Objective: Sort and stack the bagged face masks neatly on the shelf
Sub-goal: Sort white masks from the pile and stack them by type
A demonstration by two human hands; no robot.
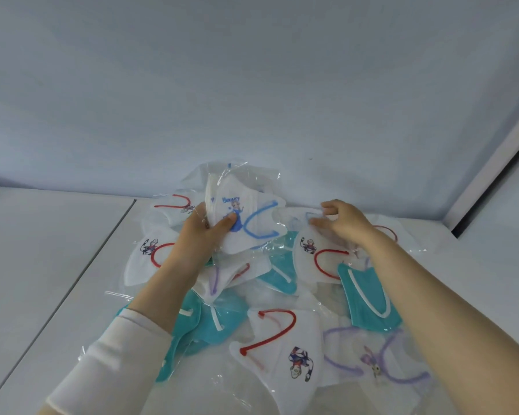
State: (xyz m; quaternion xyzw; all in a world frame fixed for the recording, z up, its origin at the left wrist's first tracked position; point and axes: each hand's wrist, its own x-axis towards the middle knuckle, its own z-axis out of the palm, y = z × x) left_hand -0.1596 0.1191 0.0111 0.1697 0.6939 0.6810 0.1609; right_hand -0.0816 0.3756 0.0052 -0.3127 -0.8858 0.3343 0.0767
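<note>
Clear plastic bags, each with one face mask inside, lie in a loose pile of bagged masks [277, 275] on the white shelf [42, 250], close to the pale blue wall [252, 85] behind it. In the head view the left hand [198, 235], which comes out of a white sleeve [111, 354], holds up one bagged white mask with blue loops [246, 217] above the far side of the pile; the thumb presses on the front, on a small printed figure, and the other fingers are curled behind the bag. The right hand [345, 226] is over the right far part of the pile, with the fingers bent loosely and pointing to the left. Its fingertips are blurred and seem to touch a bag, but I cannot tell if they hold something. Nearer to the camera lie a white mask with red loops [285, 342], a teal mask [369, 298] with white loops just beside the right forearm, and a white mask with purple loops [372, 357]. The bags overlap each other in different directions.
</note>
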